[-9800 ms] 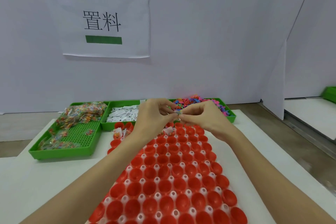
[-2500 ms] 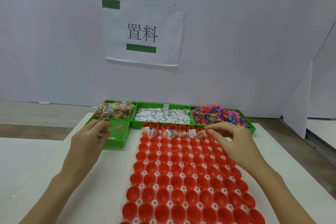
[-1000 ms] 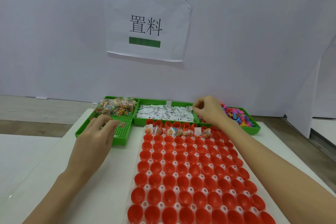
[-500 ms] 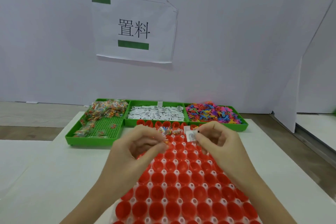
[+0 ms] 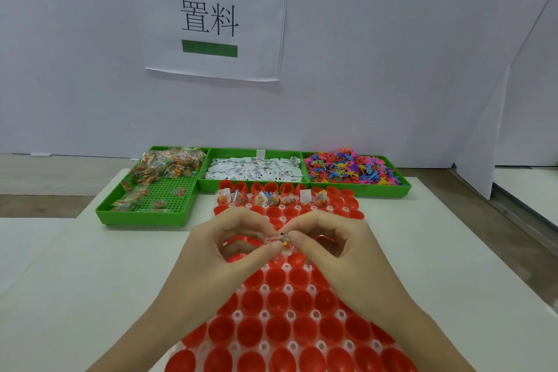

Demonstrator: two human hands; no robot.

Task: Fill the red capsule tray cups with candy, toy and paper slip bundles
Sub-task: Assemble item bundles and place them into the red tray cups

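A: Right under us, the red plastic capsule tray with its rows of round cups (image 5: 287,338) runs away up the white table (image 5: 75,296), and every near cup we can see is bare.

B: And above it we have both hands meeting. Our left hand (image 5: 211,254) and our right hand (image 5: 341,251) curl thumb and forefinger in toward each other, pinching one small clear-wrapped bundle of coloured candy (image 5: 285,243) between them.

A: Held over the tray, we'd say, so it drops straight into a cup once it's pressed together. Whether a toy and a slip are already folded in, we can't tell; it's too small.

B: Further up, the second row from the far edge: seven or so filled cups (image 5: 271,199), packets and white slips standing up out of them. The row is filling left to right, it seems, with red cups bare at its right end.

A: That's likely where this one goes. Early days, by our reckoning.

B: Beyond, three green plastic bins side by side, touching the tray's far edge, so each reach is short: clear candy packets (image 5: 163,166) on the left, white printed paper slips (image 5: 253,169) in the middle, bright plastic toy figures (image 5: 350,167) on the right.

A: And at the back, a white paper sign (image 5: 211,18) taped to the wall.
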